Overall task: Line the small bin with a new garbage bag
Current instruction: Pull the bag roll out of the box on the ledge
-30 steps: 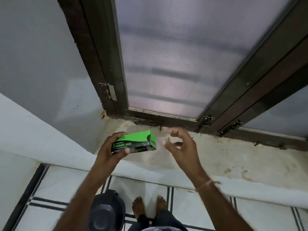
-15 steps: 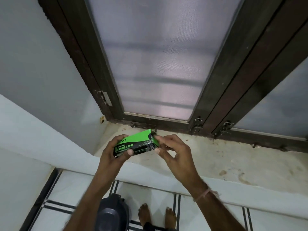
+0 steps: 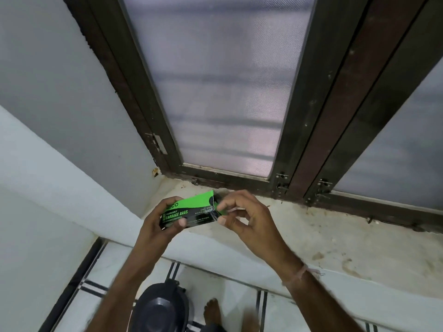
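- Box of garbage bags (image 3: 189,213): held over the sill (image 3: 311,236), long axis left to right, flap (image 3: 212,202) toward the right hand (image 3: 247,219).
- Left hand (image 3: 158,227): grip clamped round the box's other half.
- Right hand: grip apparently pinched on the flap.
- Small bin (image 3: 160,310): on the floor (image 3: 215,281) below.

Above a stained stone window sill (image 3: 311,238), the left hand (image 3: 157,226) grips a green-and-black cardboard garbage-bag box (image 3: 189,210) while the right hand (image 3: 249,219) pinches its open end flap, with a dark round-lidded plastic bin (image 3: 160,307) on the tiled floor (image 3: 115,271) below.
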A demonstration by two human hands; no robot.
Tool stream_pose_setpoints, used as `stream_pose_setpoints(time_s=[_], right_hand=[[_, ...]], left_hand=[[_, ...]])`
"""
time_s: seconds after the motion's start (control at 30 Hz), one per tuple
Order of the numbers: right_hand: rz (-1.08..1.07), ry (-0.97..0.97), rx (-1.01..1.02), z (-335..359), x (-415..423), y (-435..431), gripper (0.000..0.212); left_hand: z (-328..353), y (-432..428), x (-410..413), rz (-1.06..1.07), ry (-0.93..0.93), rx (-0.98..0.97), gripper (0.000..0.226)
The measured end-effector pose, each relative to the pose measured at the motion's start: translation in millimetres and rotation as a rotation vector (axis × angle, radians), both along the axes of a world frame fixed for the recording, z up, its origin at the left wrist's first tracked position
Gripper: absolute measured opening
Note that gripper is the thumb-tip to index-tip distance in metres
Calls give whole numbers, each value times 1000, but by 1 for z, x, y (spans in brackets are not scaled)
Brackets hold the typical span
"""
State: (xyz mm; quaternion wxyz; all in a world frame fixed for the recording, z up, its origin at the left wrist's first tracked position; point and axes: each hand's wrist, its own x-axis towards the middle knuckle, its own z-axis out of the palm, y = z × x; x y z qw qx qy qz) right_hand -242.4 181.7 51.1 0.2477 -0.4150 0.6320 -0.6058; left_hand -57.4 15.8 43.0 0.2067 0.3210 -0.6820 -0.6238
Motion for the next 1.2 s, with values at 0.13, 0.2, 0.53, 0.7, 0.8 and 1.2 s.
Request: stream_pose_setpoints(time_s=[0.13,0.2,0.53,0.7,0.8,1.2], right_hand=[[69,11,64,-3,-3,3,42],[81,35,76,-5,-4,4,36],[16,-207,-52,-8,11,17,14],[-37,-176,11,-6,12,12,29],[-67,-135,17,-5,10,13,54],[-94,66,21,0,-12,20,26]], left_hand=[[2,5,4,-20,-1,-2,54],[4,7,5,-32,-9,-18,52],[5,20,7,33,-12,9,44],[3,24,2,4,-10,18,53],[2,25,0,-25,-17,20,64],[5,12,-5,-203,-55,59,54]])
